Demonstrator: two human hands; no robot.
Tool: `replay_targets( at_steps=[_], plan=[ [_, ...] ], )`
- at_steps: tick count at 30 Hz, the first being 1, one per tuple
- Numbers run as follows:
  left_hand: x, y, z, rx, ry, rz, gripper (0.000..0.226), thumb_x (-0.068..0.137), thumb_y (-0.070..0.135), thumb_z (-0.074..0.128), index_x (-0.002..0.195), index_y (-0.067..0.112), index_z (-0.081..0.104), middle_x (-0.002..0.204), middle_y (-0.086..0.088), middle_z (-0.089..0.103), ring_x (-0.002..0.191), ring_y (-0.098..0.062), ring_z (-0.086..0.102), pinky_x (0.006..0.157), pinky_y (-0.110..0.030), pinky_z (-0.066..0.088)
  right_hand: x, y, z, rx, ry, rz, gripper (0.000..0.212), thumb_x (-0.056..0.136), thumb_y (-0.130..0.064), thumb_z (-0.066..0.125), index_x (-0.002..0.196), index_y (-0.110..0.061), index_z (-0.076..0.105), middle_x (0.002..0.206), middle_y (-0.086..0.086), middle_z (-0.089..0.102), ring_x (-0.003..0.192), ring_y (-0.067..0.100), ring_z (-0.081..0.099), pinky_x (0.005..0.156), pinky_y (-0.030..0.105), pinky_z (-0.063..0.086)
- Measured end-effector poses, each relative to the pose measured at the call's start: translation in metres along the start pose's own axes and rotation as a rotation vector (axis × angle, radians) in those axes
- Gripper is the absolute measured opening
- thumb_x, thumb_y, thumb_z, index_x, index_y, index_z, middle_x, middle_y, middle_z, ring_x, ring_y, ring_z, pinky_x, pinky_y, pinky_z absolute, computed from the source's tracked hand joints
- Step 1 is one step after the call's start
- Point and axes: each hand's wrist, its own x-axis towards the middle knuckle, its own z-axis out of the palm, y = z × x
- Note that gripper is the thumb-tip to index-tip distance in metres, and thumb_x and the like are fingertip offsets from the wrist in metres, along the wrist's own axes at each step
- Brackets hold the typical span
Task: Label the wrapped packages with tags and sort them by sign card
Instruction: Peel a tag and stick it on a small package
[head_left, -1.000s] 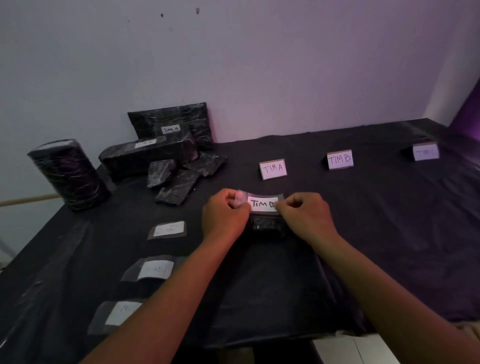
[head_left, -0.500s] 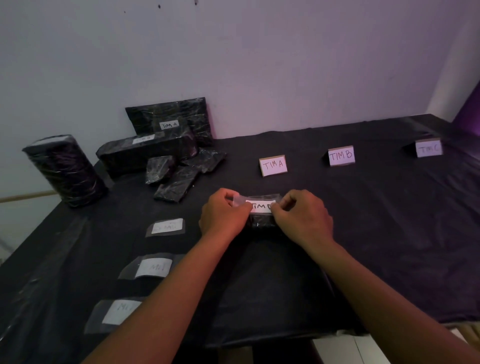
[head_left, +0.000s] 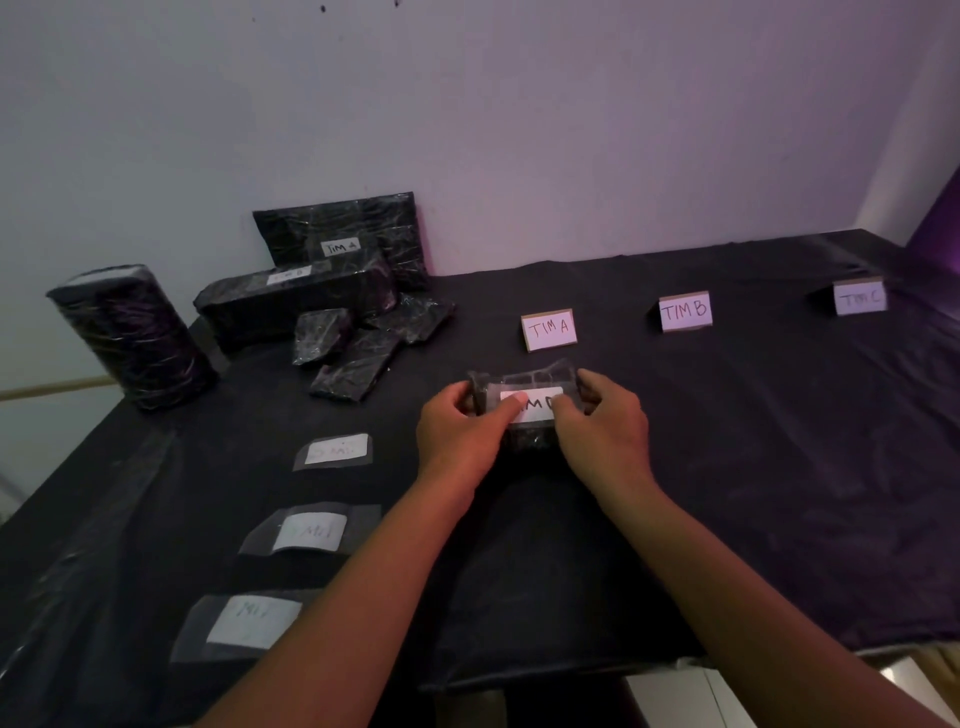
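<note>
Both hands' grips, left hand and right hand, pinch the tagged package. Three tags unused; nothing sorted by sign cards.

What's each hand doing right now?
Left hand: closed, gripping the small wrapped package, thumb on its tag.
Right hand: closed, gripping the same package.

Dim, purple-tinted light, apparently from the right; wide-angle edges bow, and writing on the near tags blurs illegibly.
</note>
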Motion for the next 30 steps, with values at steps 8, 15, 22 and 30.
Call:
replay_targets(
  at_steps=[8,15,22,30],
  plan=[
    [-0.011,0.004,0.002,-0.3,-0.096,0.149,0.046,0.088,0.024,0.077,0.13,0.029,0.058,0.107,0.003,0.076,0.092,-0.008,0.074,0.075,-0.023,0.06,-0.005,-0.005,0.009,0.282,0.029,-0.06,0.027,0.095,-0.021,0.061,0.117,-0.035,0.068,0.113,-0.004,0.069,0.095,0.008,0.072,0.081,0.033,0.063],
    [-0.011,0.011,0.0,-0.377,-0.146,0.216,0.023,0.096,0.024,0.068,0.119,0.02,0.068,0.107,0.0,0.077,0.1,-0.013,0.073,0.082,-0.024,0.058,-0.008,-0.015,0.019,0.283,0.095,-0.11,0.031,0.093,-0.05,0.066,0.082,-0.021,0.069,0.075,-0.006,0.071,0.069,0.006,0.067,0.066,0.032,0.055],
    [-0.009,0.01,0.001,-0.368,-0.123,0.249,0.022,0.103,0.027,0.056,0.117,0.016,0.07,0.108,-0.004,0.077,0.103,-0.018,0.073,0.091,-0.035,0.058,-0.005,-0.015,0.023,0.331,0.073,-0.092,0.033,0.102,-0.044,0.054,0.089,-0.021,0.074,0.086,-0.001,0.077,0.081,0.011,0.074,0.076,0.041,0.062],
    [-0.006,0.008,-0.003,-0.378,-0.118,0.235,0.022,0.104,0.029,0.054,0.114,0.017,0.07,0.103,-0.004,0.077,0.099,-0.018,0.074,0.085,-0.033,0.058,-0.003,-0.01,0.018,0.367,-0.039,-0.074,0.041,0.106,-0.043,0.044,0.09,-0.021,0.074,0.088,-0.001,0.078,0.084,0.009,0.075,0.069,0.026,0.061]
  ],
)
